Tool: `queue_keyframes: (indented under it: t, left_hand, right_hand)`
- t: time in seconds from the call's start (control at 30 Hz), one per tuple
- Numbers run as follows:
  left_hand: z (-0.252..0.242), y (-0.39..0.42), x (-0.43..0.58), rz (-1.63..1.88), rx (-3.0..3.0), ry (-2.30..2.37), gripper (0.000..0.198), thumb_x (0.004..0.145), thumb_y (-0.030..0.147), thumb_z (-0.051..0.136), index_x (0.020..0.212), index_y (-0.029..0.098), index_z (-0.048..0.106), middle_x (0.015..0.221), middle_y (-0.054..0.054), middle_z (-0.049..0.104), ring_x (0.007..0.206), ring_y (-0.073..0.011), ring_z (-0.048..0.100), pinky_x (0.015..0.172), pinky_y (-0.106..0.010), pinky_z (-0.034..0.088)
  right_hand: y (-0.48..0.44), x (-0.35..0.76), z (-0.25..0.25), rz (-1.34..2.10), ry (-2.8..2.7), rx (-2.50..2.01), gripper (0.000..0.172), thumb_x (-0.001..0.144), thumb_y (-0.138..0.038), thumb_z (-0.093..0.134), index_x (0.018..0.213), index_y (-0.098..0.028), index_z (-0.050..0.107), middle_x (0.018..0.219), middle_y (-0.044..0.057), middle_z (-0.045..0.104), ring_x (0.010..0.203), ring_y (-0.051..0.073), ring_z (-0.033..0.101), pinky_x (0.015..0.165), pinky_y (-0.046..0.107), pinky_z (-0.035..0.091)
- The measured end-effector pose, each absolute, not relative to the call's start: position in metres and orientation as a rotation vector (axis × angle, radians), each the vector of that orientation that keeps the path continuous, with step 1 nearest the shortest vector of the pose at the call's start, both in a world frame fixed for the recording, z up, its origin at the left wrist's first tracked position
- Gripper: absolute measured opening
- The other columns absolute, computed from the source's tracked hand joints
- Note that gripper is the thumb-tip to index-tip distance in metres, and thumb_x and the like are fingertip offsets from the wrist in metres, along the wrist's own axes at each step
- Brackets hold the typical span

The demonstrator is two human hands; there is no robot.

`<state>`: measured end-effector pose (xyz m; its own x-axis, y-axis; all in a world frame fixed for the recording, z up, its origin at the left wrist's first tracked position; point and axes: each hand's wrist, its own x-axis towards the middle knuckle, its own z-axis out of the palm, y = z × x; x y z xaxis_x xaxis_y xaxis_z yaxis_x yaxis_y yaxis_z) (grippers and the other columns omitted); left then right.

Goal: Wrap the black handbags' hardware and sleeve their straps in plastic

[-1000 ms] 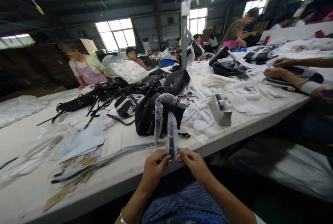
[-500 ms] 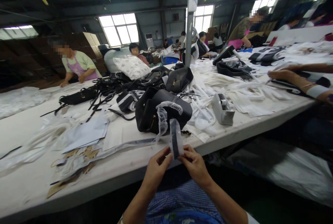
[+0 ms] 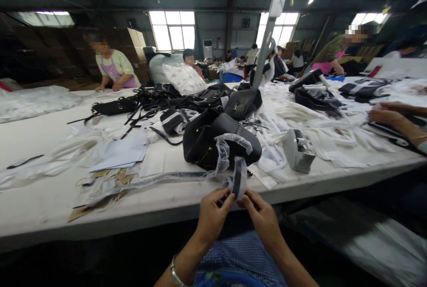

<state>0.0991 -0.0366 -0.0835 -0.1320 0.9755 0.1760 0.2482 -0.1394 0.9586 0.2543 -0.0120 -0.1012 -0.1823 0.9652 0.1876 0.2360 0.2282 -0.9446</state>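
Between my two hands, at the table's front edge, is a dark bag strap point(image 3: 238, 179) wrapped in translucent plastic. My left hand point(image 3: 213, 213) pinches it from the left, thumb and fingers together. On the other side, my right hand point(image 3: 262, 216) grips its lower right edge with thumb and fingertips. The strap's upper part curves up in front of a black leather bag point(image 3: 200, 142) with gold zips. That bag lies just beyond my hands, its handle point(image 3: 248, 142) also covered in clear plastic. A long plastic-sleeved strip point(image 3: 167, 176) runs leftward along the table from near the bag.
A tape dispenser point(image 3: 298, 151) stands right of the bag. Paper sheets point(image 3: 120, 151) and brown scraps point(image 3: 96, 200) lie left. More black bags point(image 3: 242, 102) are piled behind. A co-worker's hands point(image 3: 388, 116) work at far right; a metal post point(image 3: 267, 42) rises mid-table.
My view has turned left, so the scene sits further right. The strap's lower end is now more curled between my fingers. Both hands keep hold of it.
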Motion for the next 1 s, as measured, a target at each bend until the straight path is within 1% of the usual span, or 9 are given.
queue_keyframes:
  t: [0.13,0.27,0.43,0.6,0.67,0.73,0.8,0.9,1.0]
  left_hand:
    - [-0.082,-0.040,0.104,1.282,1.751,1.561,0.023,0.090,0.027,0.049,0.096,0.019,0.069,0.095,-0.007,0.071,0.088,-0.0206,0.063,0.083,-0.030,0.048]
    - [-0.082,-0.037,0.111,1.154,1.972,1.792,0.024,0.092,0.020,0.042,0.094,0.018,0.065,0.093,-0.008,0.069,0.086,-0.0210,0.061,0.078,-0.031,0.050]
    - [-0.082,-0.033,0.106,1.323,1.921,1.780,0.018,0.090,0.023,0.048,0.096,0.020,0.065,0.093,-0.006,0.070,0.087,-0.0206,0.060,0.082,-0.033,0.048]
    - [-0.091,-0.027,0.086,1.462,1.843,1.598,0.015,0.087,0.024,0.055,0.088,0.021,0.069,0.082,-0.004,0.072,0.084,-0.0197,0.061,0.086,-0.036,0.046]
    - [-0.100,-0.021,0.078,1.465,1.818,1.560,0.014,0.085,0.025,0.058,0.088,0.021,0.072,0.081,-0.005,0.072,0.088,-0.0207,0.061,0.086,-0.035,0.046]
    - [-0.109,-0.012,0.070,1.446,1.774,1.559,0.016,0.083,0.028,0.061,0.091,0.021,0.073,0.085,-0.006,0.073,0.089,-0.0213,0.062,0.084,-0.034,0.048]
    - [-0.117,-0.001,0.062,1.419,1.721,1.540,0.019,0.083,0.029,0.061,0.096,0.022,0.074,0.089,-0.006,0.073,0.087,-0.0205,0.064,0.083,-0.033,0.049]
    - [-0.120,0.011,0.051,1.423,1.614,1.452,0.022,0.082,0.029,0.061,0.099,0.023,0.073,0.095,-0.005,0.074,0.090,-0.0206,0.067,0.084,-0.031,0.049]
    - [-0.112,0.015,0.043,1.431,1.465,1.386,0.026,0.080,0.031,0.062,0.101,0.021,0.073,0.099,-0.008,0.074,0.095,-0.0236,0.067,0.087,-0.033,0.049]
  right_hand:
    - [-0.005,0.253,-0.101,0.892,-1.687,-1.203,0.036,0.086,-0.049,0.054,0.092,-0.018,0.073,0.094,0.008,0.067,0.087,0.023,0.062,0.078,0.028,0.050]
    - [0.005,0.246,-0.108,0.807,-1.701,-1.265,0.039,0.084,-0.052,0.053,0.093,-0.019,0.072,0.101,0.008,0.066,0.092,0.024,0.063,0.079,0.029,0.050]
    - [0.012,0.239,-0.104,0.843,-1.695,-1.278,0.038,0.080,-0.052,0.058,0.093,-0.019,0.071,0.104,0.008,0.069,0.094,0.025,0.065,0.080,0.030,0.052]
    - [0.025,0.248,-0.087,0.822,-1.972,-1.282,0.039,0.075,-0.059,0.058,0.078,-0.023,0.073,0.073,0.005,0.073,0.065,0.024,0.069,0.059,0.029,0.055]
    - [0.026,0.254,-0.078,0.682,-2.127,-1.296,0.038,0.074,-0.061,0.057,0.075,-0.027,0.073,0.059,0.003,0.070,0.053,0.023,0.066,0.048,0.029,0.052]
    - [0.024,0.254,-0.067,0.467,-2.202,-1.280,0.037,0.074,-0.063,0.056,0.080,-0.030,0.074,0.056,0.001,0.068,0.047,0.022,0.063,0.042,0.029,0.048]
    - [0.020,0.248,-0.054,0.257,-2.192,-1.200,0.040,0.076,-0.064,0.053,0.090,-0.032,0.072,0.068,0.001,0.071,0.054,0.022,0.065,0.048,0.030,0.050]
    - [0.026,0.231,-0.035,-0.020,-2.024,-1.065,0.039,0.083,-0.056,0.050,0.108,-0.032,0.068,0.103,0.002,0.070,0.088,0.025,0.067,0.079,0.036,0.052]
    - [0.059,0.219,-0.028,-0.158,-1.769,-1.098,0.053,0.085,-0.049,0.054,0.131,-0.024,0.052,0.138,0.007,0.049,0.125,0.030,0.046,0.105,0.044,0.034]
